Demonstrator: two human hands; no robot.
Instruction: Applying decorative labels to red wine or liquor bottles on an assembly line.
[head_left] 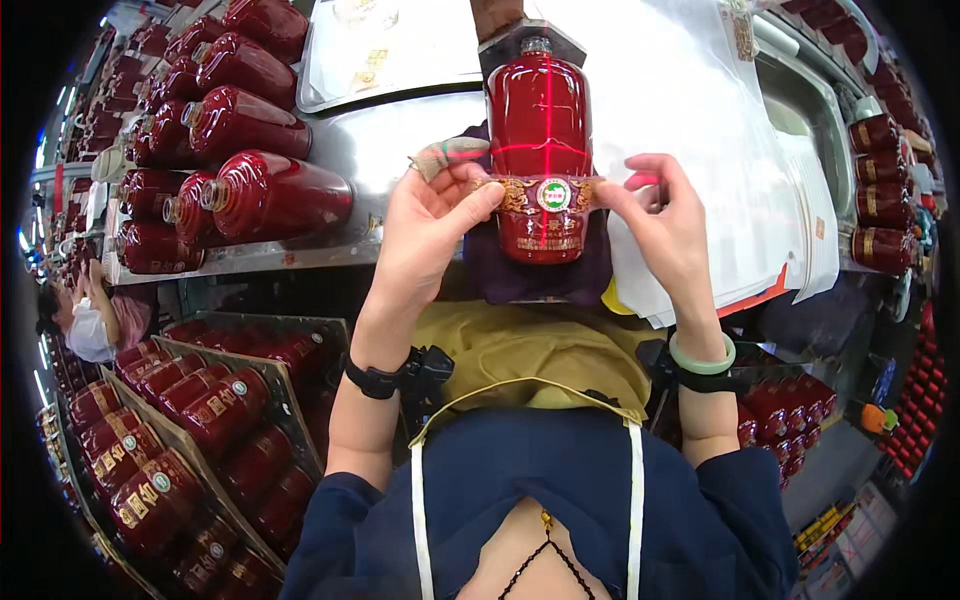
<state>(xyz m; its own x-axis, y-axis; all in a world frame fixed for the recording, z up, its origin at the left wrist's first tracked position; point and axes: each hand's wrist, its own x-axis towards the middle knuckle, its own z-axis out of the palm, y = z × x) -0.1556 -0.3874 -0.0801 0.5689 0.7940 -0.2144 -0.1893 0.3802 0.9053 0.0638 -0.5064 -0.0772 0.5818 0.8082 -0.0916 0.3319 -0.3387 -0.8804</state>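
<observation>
A dark red glass bottle (pixel 540 110) lies on its back in front of me, its open neck pointing away, on a dark purple cloth (pixel 484 265). Across its lower body runs a gold ornate label band (pixel 517 195) with a round green-and-white emblem in the middle. My left hand (pixel 432 222) pinches the band's left end between thumb and fingers; a cloth cover sits on one fingertip. At the right end, my right hand (pixel 665 222) has its thumb on the band, with the fingers curled behind. Red light lines cross on the bottle.
Several unlabelled red bottles (pixel 280 195) lie on the metal table at left. White sheets (pixel 690 110) cover the right side, near a metal tray (pixel 815 110). A dark block (pixel 530 38) stands at the bottle's neck. Below left are crates of labelled bottles (pixel 225 405); another person (pixel 95 320) sits far left.
</observation>
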